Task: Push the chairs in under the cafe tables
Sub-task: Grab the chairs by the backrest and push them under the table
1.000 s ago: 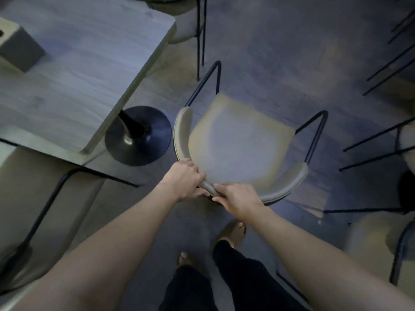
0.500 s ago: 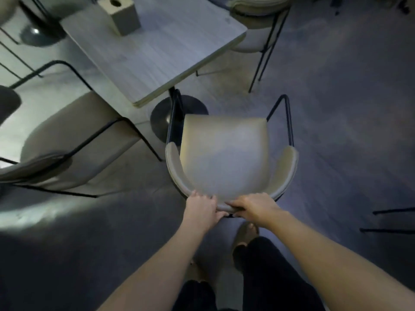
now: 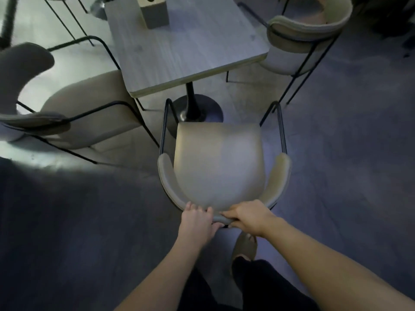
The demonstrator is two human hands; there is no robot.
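So I'm looking down at the floor (image 3: 89, 221), dim and grey. The counter (image 3: 190, 52) sits up top on a black pedestal base (image 3: 197, 111). My beige chair (image 3: 220, 164) stands right in front of it, seat edge near that base, not under yet. Two more chairs flank the counter, one left (image 3: 85, 113), one right (image 3: 303, 41). Left hand (image 3: 197, 221) and right hand (image 3: 249, 217) are both curled tight over the chair's backrest rim, side by side

Dim grey floor (image 3: 336, 176), a pale glare patch at left, a small block (image 3: 155, 13) on wood.
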